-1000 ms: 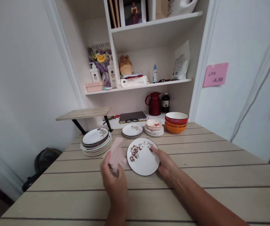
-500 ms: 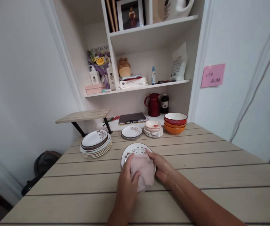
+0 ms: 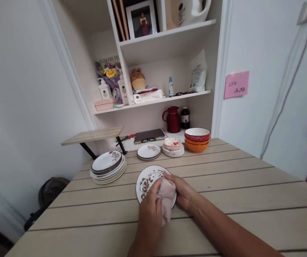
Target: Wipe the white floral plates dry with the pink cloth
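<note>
A white plate [image 3: 146, 178] with a brown flower pattern and dark rim is held over the near middle of the table. My right hand [image 3: 181, 192] grips its right edge, thumb on the upper face and the other fingers out of sight. Bunched in my left hand [image 3: 150, 210] is a pale pink cloth [image 3: 166, 194], pressed against the right part of the plate's face. The cloth and my left hand cover the plate's lower right area, and a loose end of cloth hangs past the rim.
Stacked plates [image 3: 107, 167] stand at the left, by a small raised shelf [image 3: 94, 135]. Behind my hands are two or so smaller plates [image 3: 148, 151], small dishes [image 3: 172, 143] on saucers [image 3: 173, 152], and stacked bowls [image 3: 197, 140]. A red jug [image 3: 173, 119] stands farther back.
My left hand has moved right across the plate with the cloth, now more bunched, uncovering the flower pattern at the left. My right hand keeps its grip. The camera view has shifted slightly.
</note>
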Demonstrator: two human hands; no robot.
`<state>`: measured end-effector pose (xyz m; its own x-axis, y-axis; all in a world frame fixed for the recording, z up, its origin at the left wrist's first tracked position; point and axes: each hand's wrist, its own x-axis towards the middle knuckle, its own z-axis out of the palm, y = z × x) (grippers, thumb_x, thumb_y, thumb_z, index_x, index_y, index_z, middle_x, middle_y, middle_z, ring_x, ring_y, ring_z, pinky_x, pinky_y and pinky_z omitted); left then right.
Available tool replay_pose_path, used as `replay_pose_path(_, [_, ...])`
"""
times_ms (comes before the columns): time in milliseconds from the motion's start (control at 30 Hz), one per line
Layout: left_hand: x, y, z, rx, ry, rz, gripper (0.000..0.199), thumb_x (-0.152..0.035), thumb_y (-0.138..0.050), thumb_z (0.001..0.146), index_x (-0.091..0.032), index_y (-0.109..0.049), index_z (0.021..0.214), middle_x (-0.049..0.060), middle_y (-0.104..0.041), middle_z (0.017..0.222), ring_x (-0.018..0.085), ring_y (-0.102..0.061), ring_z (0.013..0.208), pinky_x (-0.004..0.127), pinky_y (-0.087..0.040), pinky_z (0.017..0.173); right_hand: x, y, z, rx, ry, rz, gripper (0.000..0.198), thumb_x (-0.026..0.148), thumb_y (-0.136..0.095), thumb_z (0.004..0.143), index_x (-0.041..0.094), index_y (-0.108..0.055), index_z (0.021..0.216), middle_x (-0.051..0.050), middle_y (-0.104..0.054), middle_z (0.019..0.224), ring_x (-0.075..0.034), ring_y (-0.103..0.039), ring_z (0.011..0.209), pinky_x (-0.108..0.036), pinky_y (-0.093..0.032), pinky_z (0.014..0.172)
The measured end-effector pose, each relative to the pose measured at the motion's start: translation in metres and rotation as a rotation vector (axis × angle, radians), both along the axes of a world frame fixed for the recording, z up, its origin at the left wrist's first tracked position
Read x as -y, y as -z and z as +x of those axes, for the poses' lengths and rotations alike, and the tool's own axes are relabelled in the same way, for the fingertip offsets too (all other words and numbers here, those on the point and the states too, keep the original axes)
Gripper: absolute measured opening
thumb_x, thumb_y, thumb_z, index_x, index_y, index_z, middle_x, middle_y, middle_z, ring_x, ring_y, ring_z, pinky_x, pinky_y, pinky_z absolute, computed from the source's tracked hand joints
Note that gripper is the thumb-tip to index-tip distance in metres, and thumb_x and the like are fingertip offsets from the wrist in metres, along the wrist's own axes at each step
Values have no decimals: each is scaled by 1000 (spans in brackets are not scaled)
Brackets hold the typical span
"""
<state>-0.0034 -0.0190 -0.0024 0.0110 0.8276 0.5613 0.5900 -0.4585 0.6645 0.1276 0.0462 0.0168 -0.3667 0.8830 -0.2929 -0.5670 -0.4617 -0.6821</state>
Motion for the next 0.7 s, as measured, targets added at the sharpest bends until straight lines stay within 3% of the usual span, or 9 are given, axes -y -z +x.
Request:
replay_pose_path(100, [-1, -1, 4, 105, 32, -164, 51, -8, -43, 81, -24, -53, 128, 5, -61, 128, 17, -56, 119, 34, -41, 103, 0, 0, 0, -11, -36, 5, 18, 31, -60, 85, 13, -62, 84, -7, -73, 73, -19, -67, 66, -34, -52, 77])
replay_pose_path(200, [-4, -1, 2, 195, 10, -217, 49, -12, -46, 82, -22, -48, 131, 8, -64, 119, 18, -60, 111, 35, -44, 99, -1, 1, 0, -11, -58, 4, 19, 32, -59, 85, 13, -62, 86, -7, -73, 72, -20, -68, 67, -36, -52, 79])
replay_pose_path(367, [-11, -3, -7, 69, -269, 69, 56, -18, -54, 81, -21, -42, 136, 13, -47, 129, 25, -47, 122, 46, -40, 104, -2, 2, -1, -19, -49, 8, 22, 32, -60, 85, 12, -64, 94, -9, -75, 81, -21, -69, 71, -38, -52, 84])
replay_pose_path(500, [-4, -9, -18, -26, -411, 284, 43, -24, -58, 82, -20, -54, 125, 14, -39, 131, 28, -43, 124, 47, -41, 103, -1, -2, -1, -15, -39, -47, 22, 32, -59, 86, 11, -64, 93, -9, -75, 81, -21, -70, 73, -38, -52, 87])
replay_pose_path(600, [3, -10, -27, -54, -360, 375, 21, -22, -49, 88, -22, -69, 96, 9, -50, 118, 22, -54, 111, 37, -48, 95, -1, -5, 1, -32, -55, -73, 24, 33, -57, 88, 10, -63, 94, -11, -75, 82, -22, -70, 75, -40, -51, 89])
replay_pose_path(700, [3, -5, -32, -138, -217, 274, 32, -16, -41, 90, -25, -72, 91, 7, -57, 111, 19, -59, 104, 35, -51, 90, -2, -8, 3, -51, -51, -89, 26, 33, -55, 89, 9, -62, 97, -12, -74, 84, -22, -70, 77, -39, -50, 90])
